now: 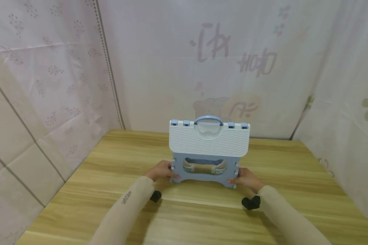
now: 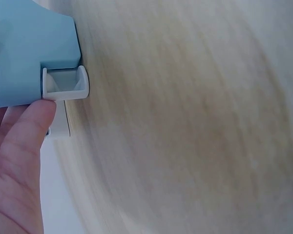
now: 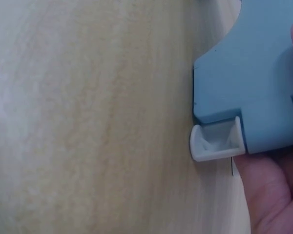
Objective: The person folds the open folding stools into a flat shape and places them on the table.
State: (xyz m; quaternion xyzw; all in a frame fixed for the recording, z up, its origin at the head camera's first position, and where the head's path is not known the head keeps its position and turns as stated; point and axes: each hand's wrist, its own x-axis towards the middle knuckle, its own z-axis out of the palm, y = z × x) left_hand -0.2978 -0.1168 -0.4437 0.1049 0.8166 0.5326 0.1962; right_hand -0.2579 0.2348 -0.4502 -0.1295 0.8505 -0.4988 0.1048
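A folding step stool point(image 1: 209, 139) stands upright on the table, its white woven-textured panel facing me and a thin blue handle arched on top. Below the panel is a light blue leg frame point(image 1: 202, 177) with a wide oval opening. My left hand point(image 1: 162, 170) grips the frame's lower left side, thumb in front. On the lower right side, my right hand point(image 1: 246, 179) holds the frame in the same way. The left wrist view shows fingers against a blue corner point(image 2: 34, 44) with a white hinge piece. A matching corner point(image 3: 249, 83) appears in the right wrist view beside the right hand.
The wood-grain table point(image 1: 202, 217) spreads around the stool on all sides. Patterned pale curtains point(image 1: 159, 68) hang behind it and along both sides. Black wrist mounts point(image 1: 250, 202) sit beneath the sleeves, close above the tabletop.
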